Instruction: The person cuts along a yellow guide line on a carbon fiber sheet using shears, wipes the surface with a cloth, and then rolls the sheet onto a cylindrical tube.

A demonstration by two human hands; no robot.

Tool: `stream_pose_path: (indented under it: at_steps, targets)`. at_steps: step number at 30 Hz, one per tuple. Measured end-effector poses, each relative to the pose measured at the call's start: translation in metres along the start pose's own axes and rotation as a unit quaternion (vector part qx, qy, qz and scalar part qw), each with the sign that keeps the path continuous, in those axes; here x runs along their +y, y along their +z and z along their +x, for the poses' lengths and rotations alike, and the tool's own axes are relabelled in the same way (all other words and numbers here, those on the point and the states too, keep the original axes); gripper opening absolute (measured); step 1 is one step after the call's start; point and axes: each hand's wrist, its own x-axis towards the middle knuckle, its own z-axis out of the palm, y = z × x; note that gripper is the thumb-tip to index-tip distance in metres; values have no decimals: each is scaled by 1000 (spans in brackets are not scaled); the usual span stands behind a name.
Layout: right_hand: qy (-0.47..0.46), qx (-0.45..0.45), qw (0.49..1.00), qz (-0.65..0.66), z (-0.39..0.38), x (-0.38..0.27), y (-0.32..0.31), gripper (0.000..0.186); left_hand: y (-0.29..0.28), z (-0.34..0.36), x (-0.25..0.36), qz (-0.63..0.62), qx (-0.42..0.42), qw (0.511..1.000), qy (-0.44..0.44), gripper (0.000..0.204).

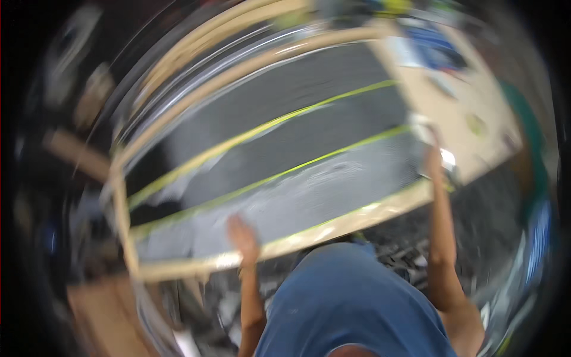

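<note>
A long dark panel (351,68) in a pale wooden frame (285,241) lies in front of me. Two yellow-green tape lines (297,171) run along it, and a grey, shiny smeared layer covers much of the near strip. My left hand (242,235) is over the near strip's left part, fingers stretched out though blurred. At the panel's right end is my right hand (433,143), its fingers smeared by motion. Right by those fingers is a small white thing (421,122); whether it is held cannot be made out. A shiny round object (447,159) sits just beside that wrist.
A pale board (485,140) adjoins the panel's right end, bearing a blue item (433,46) and several blurred small things. Beyond the panel lie long wooden and metal strips (208,44). A brown board (110,309) is at the lower left, and something green (526,131) stands far right.
</note>
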Motion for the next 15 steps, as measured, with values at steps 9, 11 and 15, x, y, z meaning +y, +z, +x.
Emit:
stream_pose_path:
  at_steps: [9, 11, 15]
  targets:
    - [-171, -149, 973, 30, -135, -132, 66, 79, -32, 5, -11, -30, -100, 989, -105, 65]
    - [-150, -163, 975, -2, -156, -170, 69, 81, -38, 0, -39, -21, -105, 988, -110, 65]
    - [-137, -188, 972, 28, -183, -243, 93, 83, -55, 11, -107, -3, -93, 991, -93, 64]
